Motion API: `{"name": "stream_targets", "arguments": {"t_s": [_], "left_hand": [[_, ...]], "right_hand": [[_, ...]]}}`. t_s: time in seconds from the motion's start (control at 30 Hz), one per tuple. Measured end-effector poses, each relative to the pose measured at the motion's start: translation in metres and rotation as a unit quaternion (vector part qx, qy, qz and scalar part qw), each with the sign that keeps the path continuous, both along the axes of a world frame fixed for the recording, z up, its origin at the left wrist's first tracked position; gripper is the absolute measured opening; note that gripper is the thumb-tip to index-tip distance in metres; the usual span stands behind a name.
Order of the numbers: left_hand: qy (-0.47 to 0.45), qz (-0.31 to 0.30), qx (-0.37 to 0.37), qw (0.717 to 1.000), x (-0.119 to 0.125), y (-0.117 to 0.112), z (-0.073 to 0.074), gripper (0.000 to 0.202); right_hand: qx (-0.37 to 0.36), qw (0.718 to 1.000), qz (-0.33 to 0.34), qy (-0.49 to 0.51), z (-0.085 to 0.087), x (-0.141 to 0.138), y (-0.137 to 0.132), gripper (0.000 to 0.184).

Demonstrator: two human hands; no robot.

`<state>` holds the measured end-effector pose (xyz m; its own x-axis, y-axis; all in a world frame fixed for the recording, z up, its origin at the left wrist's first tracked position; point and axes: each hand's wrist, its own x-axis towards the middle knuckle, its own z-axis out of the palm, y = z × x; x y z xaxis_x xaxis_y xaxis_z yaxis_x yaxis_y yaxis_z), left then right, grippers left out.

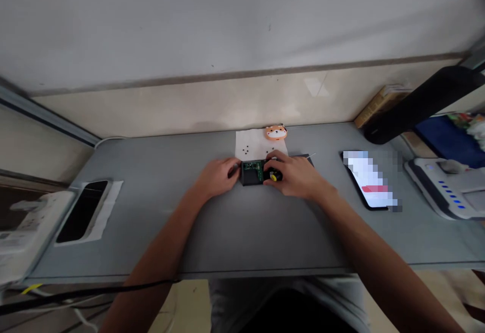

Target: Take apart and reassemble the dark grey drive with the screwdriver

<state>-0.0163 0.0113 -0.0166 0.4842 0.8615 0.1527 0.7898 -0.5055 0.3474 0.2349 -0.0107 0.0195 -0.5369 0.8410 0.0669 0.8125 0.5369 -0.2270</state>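
Note:
A small black case [250, 176] with a green circuit board [251, 165] lies opened up on the grey desk, board side up. My left hand [220, 177] grips its left end, fingers curled against the edge. At the case's right end, my right hand [293, 175] has thumb and fingers closed round a small black-and-yellow part [276, 176], whose kind I cannot make out. Just behind the case, a sheet of white paper [257, 137] carries several tiny dark screws [245, 149]. A dark flat piece [306, 159] shows partly behind my right hand.
An orange dog-faced case [276, 132] sits on the paper's far corner. To the right are a lit phone [366, 179], a white power strip [447, 186] and a black cylinder [420, 103]. A dark phone [83, 210] lies at left. The wall bounds the desk [242, 237] behind.

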Motion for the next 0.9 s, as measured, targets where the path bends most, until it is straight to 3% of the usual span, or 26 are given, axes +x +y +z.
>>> {"name": "stream_targets", "arguments": {"t_s": [0.27,0.4,0.47,0.53,0.6,0.67,0.8,0.9], "left_hand": [[-0.006,-0.017,0.011,1.0,-0.001,0.001,-0.004,0.021],[-0.009,-0.015,0.054,0.998,-0.003,0.002,-0.003,0.022],[-0.017,0.007,0.099,0.995,-0.002,0.001,-0.001,0.021],[-0.031,0.031,0.141,0.989,0.004,-0.002,0.0,0.021],[-0.051,0.036,0.156,0.986,0.014,-0.007,0.001,0.021],[-0.067,0.011,0.13,0.989,0.027,-0.014,0.001,0.021],[-0.04,-0.06,0.038,0.997,0.049,-0.022,-0.002,0.041],[-0.029,-0.061,0.012,0.998,0.053,-0.022,-0.005,0.049]], "right_hand": [[0.009,1.0,0.027,-0.01,-0.001,0.006,0.001,0.028],[0.079,0.989,0.014,0.127,0.013,0.009,-0.005,0.024],[0.169,0.95,-0.026,0.262,0.02,0.011,-0.009,0.035],[0.287,0.869,-0.099,0.39,0.024,0.014,-0.012,0.037],[0.349,0.799,-0.165,0.462,0.022,0.018,-0.012,0.038],[0.332,0.785,-0.214,0.477,0.017,0.021,-0.009,0.042],[0.191,0.813,-0.296,0.464,0.006,0.024,0.001,0.051],[0.098,0.838,-0.297,0.447,0.004,0.02,0.006,0.048]]}}
